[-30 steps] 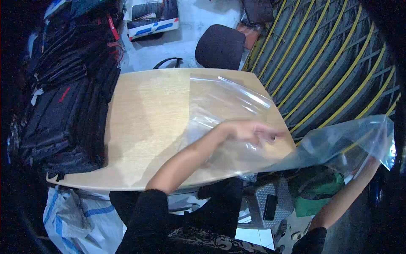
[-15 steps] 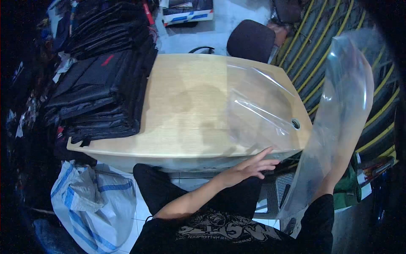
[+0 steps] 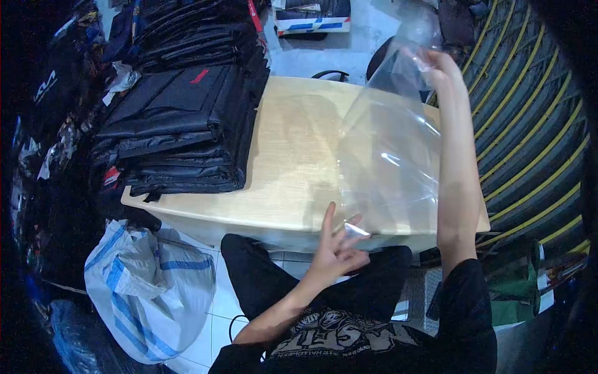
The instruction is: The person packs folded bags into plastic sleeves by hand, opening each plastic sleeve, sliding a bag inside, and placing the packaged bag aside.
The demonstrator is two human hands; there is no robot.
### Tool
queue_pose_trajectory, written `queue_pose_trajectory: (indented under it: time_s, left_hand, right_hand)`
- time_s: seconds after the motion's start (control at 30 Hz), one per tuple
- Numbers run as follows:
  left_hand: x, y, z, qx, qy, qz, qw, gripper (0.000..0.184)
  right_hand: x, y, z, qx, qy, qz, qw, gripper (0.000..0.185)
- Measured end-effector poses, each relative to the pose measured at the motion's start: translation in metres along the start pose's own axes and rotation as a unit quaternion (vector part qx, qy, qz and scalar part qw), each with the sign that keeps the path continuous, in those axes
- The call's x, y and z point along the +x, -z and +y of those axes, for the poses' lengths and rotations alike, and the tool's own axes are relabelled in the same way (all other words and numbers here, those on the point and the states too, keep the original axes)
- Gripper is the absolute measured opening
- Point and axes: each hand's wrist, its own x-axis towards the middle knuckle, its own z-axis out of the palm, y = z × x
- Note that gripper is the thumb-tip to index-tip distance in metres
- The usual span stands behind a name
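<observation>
A clear plastic bag (image 3: 392, 162) stretches over the right part of the wooden tabletop (image 3: 293, 137), slanting from far right toward the near edge. At its far end my right hand (image 3: 439, 68) is closed on the plastic, the arm reaching across the table's right side. My left hand (image 3: 336, 255) is at the near edge, index finger pointing up and the other fingers bent around a shiny corner of the plastic. Part of that grip is hard to make out. On the table's left lies a stack of folded black fabric bags (image 3: 180, 124).
A white sack with blue stripes (image 3: 149, 293) sits on the tiled floor at the lower left. Ribbed dark material with yellow stripes (image 3: 529, 143) fills the right side. A white box (image 3: 313, 23) lies beyond the table, and a green cloth (image 3: 514, 280) hangs at lower right.
My right hand has swung from the right side to the table's far end, drawing the plastic across the top. My left hand has shifted left, its fingers now at the plastic's near corner.
</observation>
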Motion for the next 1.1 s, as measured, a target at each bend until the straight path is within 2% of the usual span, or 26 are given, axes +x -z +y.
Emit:
queue_pose_trajectory:
  time_s: [0.03, 0.07, 0.23, 0.27, 0.3, 0.37, 0.4, 0.43, 0.47, 0.5, 0.57, 0.63, 0.67, 0.7, 0.73, 0.77, 0.8, 0.87, 0.93, 1.03, 1.07, 1.1]
  left_hand:
    - [0.002, 0.002, -0.003, 0.003, 0.045, 0.087, 0.995, 0.094]
    - [0.005, 0.003, -0.004, 0.025, 0.002, 0.165, 0.986, 0.059]
    - [0.014, 0.03, 0.013, 0.028, -0.015, 0.252, 0.967, 0.036]
    - [0.017, 0.031, 0.019, 0.049, -0.027, 0.262, 0.964, 0.034]
    - [0.019, 0.03, 0.026, 0.07, -0.039, 0.271, 0.959, 0.032]
    - [0.026, 0.027, 0.036, 0.319, -0.098, 0.241, 0.911, 0.031]
    - [0.033, 0.031, 0.037, 0.46, -0.136, 0.2, 0.854, 0.033]
    - [0.041, 0.033, 0.039, 0.59, -0.172, 0.152, 0.774, 0.035]
    - [0.049, 0.032, 0.047, 0.66, -0.194, 0.122, 0.716, 0.039]
    - [0.059, 0.038, 0.048, 0.694, -0.169, 0.093, 0.694, 0.039]
    - [0.076, 0.052, 0.048, 0.756, -0.122, 0.032, 0.642, 0.04]
    - [0.084, 0.054, 0.052, 0.771, -0.093, 0.024, 0.629, 0.032]
    - [0.086, 0.057, 0.048, 0.778, -0.09, 0.027, 0.621, 0.03]
    - [0.087, 0.058, 0.044, 0.783, -0.087, 0.03, 0.615, 0.027]
    - [0.087, 0.057, 0.041, 0.791, -0.126, 0.048, 0.597, 0.021]
    - [0.087, 0.058, 0.038, 0.794, -0.129, 0.048, 0.592, 0.02]
    - [0.087, 0.061, 0.036, 0.797, -0.133, 0.049, 0.587, 0.02]
    - [0.091, 0.062, 0.039, 0.8, -0.16, 0.053, 0.575, 0.016]
    - [0.097, 0.063, 0.043, 0.804, -0.17, 0.07, 0.565, 0.015]
    - [0.1, 0.051, 0.049, 0.814, -0.173, 0.085, 0.548, 0.018]
    - [0.099, 0.047, 0.05, 0.82, -0.175, 0.083, 0.539, 0.018]
    - [0.098, 0.042, 0.05, 0.826, -0.176, 0.081, 0.529, 0.019]
  right_hand:
    - [0.002, -0.004, 0.01, -0.001, -0.012, -0.007, 1.0, 0.023]
    - [0.003, -0.007, 0.02, -0.002, -0.024, -0.013, 1.0, 0.023]
    - [0.028, -0.012, 0.043, -0.045, -0.093, -0.064, 0.993, 0.023]
    - [0.036, -0.014, 0.046, -0.056, -0.116, -0.046, 0.991, 0.017]
    - [0.039, -0.015, 0.052, -0.13, -0.1, -0.075, 0.984, 0.019]
    - [0.044, -0.008, 0.059, -0.275, -0.062, -0.126, 0.951, 0.024]
    - [0.06, -0.001, 0.061, -0.345, -0.066, -0.158, 0.923, 0.026]
    - [0.063, 0.0, 0.063, -0.45, -0.018, -0.175, 0.876, 0.026]
    - [0.067, 0.002, 0.066, -0.547, 0.029, -0.189, 0.815, 0.027]
    - [0.069, 0.003, 0.069, -0.636, 0.077, -0.201, 0.742, 0.028]
    - [0.078, 0.015, 0.076, -0.744, 0.318, -0.243, 0.535, 0.035]
    - [0.082, 0.026, 0.086, -0.767, 0.524, -0.253, 0.271, 0.042]
    - [0.078, 0.036, 0.096, -0.755, 0.508, -0.278, 0.307, 0.043]
    - [0.042, 0.037, 0.096, -0.799, 0.408, -0.304, 0.321, 0.038]
    - [0.022, 0.045, 0.101, -0.8, 0.354, -0.354, 0.33, 0.033]
    - [0.0, 0.064, 0.108, -0.741, 0.299, -0.433, 0.416, 0.03]
    - [-0.029, 0.081, 0.11, -0.754, 0.247, -0.455, 0.404, 0.033]
    - [-0.093, 0.103, 0.098, -0.723, 0.204, -0.528, 0.396, 0.037]
    - [-0.139, 0.128, 0.09, -0.726, 0.257, -0.523, 0.366, 0.039]
    - [-0.163, 0.16, 0.098, -0.766, 0.268, -0.478, 0.336, 0.042]
    - [-0.16, 0.173, 0.103, -0.764, 0.326, -0.467, 0.304, 0.039]
    - [-0.158, 0.18, 0.103, -0.746, 0.33, -0.466, 0.342, 0.036]
